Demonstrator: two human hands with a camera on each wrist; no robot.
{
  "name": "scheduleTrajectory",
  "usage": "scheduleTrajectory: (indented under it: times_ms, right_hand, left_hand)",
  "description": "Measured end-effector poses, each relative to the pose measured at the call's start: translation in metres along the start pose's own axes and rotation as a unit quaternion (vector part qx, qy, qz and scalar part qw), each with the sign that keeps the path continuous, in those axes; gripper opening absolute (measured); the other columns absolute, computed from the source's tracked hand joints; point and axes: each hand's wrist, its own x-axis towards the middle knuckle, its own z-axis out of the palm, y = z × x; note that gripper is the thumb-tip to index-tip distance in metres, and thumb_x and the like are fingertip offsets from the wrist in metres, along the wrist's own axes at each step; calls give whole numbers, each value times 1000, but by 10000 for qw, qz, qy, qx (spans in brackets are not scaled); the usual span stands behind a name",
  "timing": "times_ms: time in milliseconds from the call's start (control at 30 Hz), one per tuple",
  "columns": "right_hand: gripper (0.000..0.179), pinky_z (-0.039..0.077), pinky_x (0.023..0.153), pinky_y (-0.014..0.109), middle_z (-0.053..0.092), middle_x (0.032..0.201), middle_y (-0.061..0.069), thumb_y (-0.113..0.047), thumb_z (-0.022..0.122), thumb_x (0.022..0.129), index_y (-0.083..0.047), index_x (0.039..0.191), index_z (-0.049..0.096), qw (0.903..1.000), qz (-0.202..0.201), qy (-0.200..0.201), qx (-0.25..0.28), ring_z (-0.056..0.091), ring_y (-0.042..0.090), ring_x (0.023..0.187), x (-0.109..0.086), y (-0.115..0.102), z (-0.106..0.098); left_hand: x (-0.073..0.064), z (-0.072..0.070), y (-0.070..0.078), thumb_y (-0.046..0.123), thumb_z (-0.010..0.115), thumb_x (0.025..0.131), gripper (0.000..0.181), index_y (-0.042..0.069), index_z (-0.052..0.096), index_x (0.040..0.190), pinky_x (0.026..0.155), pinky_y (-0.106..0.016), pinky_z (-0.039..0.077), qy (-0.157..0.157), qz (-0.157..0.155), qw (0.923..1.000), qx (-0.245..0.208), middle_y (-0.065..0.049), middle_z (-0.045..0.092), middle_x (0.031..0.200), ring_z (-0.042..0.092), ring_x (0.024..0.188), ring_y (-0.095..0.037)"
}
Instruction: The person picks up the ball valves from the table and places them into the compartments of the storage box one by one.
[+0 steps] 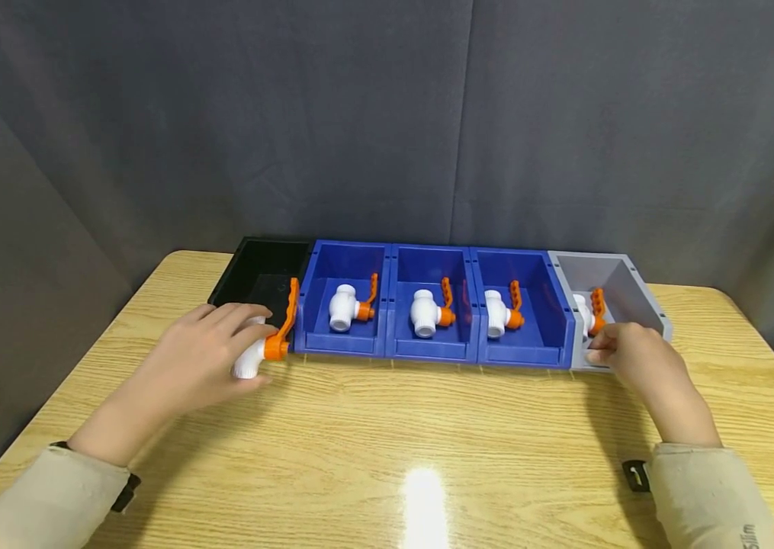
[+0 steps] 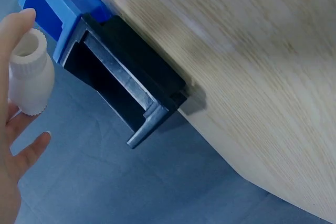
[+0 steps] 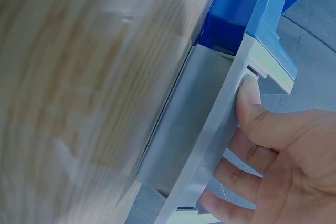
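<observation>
My left hand [image 1: 211,347] holds a white ball valve [image 1: 249,360] with an orange lever handle [image 1: 290,309] in front of the black bin [image 1: 227,278]. In the left wrist view, the white valve body [image 2: 31,77] lies between thumb and fingers. At the front of the grey bin [image 1: 649,293], my right hand [image 1: 640,358] reaches over the low front lip. Its thumb touches the rim [image 3: 210,135] in the right wrist view, and the fingertips are hidden behind that rim. Just beyond these fingers lies another ball valve [image 1: 582,311] inside the grey bin, partly covered.
Between the black and grey bins stand three blue bins [image 1: 344,345], joined side by side. Each contains a white ball valve [image 1: 342,309] with an orange lever. The row stands on a wood-grain table [image 1: 359,435], before a grey curtain [image 1: 359,122].
</observation>
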Motion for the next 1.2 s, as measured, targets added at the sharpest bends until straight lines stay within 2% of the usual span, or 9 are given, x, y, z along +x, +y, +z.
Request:
scheduleTrajectory:
  times_ms: [300,533,733,933,1200]
  right_hand:
    - [11,46,68,55,70,91,19,-12,73,88,-1,88,70,10000,33,-17,-5,62,38,82,1,0,-1]
    - [11,46,70,56,70,92,19,-11,73,88,-1,89,71,10000,-26,0,44,63,40,85,1,0,-2]
    - [11,47,70,56,70,94,20,-12,72,88,-1,89,71,10000,24,-72,46,63,39,86,1,0,-2]
    - [13,46,72,56,70,95,21,-13,72,89,0,91,71,9999,59,-111,75,63,40,88,2,1,-2]
    - [13,47,71,55,70,96,20,-13,72,89,-1,92,71,9997,146,-174,77,62,40,87,1,0,-2]
  left_hand:
    - [1,3,-13,44,87,69,59,8,71,113,87,-50,50,121,-299,9995,-34,-12,63,122,60,109,-32]
    - [4,9,-24,43,87,68,60,6,70,112,87,-49,49,555,-185,9983,59,-14,63,120,61,105,-34]
    - [7,12,-31,42,87,68,60,5,69,113,83,-50,51,660,-185,9976,63,-15,63,120,62,102,-34]
    - [14,10,-40,40,87,68,60,5,69,114,84,-51,50,591,-310,9977,-69,-16,63,120,62,103,-36]
    - [21,15,-51,41,87,70,60,4,70,114,84,-50,51,160,-489,9987,-28,-17,63,121,62,104,-36]
